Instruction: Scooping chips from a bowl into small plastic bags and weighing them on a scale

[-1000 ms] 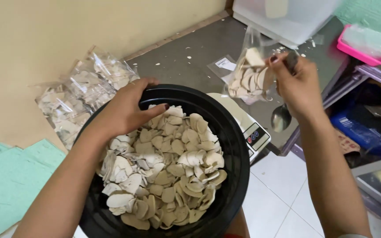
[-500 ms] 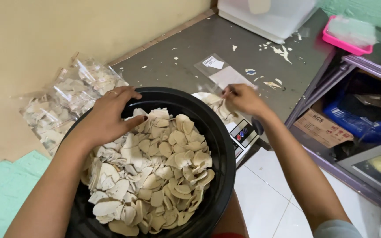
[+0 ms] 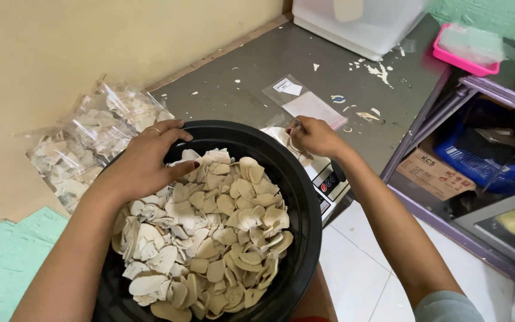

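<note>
- Filled bags (image 3: 90,140): clear packets of pale chips, heaped at far left against the wall, just beside the bowl.
- Left hand (image 3: 144,164): palm down on the bowl's far-left rim, fingers spread and curled loosely over the top chips; gripping nothing that shows.
- Bowl (image 3: 305,226): large, black, round, near the person; heaped with pale sliced chips (image 3: 210,238).
- Scale (image 3: 329,182): white, just right of the bowl, partly hidden behind its rim.
- Bag (image 3: 296,149): clear, part-filled with chips, resting on the scale; lies beyond the bowl's right rim, directly under the right hand, well apart from the left.
- Right hand (image 3: 314,136): fingers pinched closed on the bag's top edge; the nearer hand to the bag.
- Empty bag (image 3: 305,101): flat on the grey tabletop (image 3: 239,77), just beyond the right hand, long axis running far-left to near-right.
- Pink tray (image 3: 469,50): far right corner.
</note>
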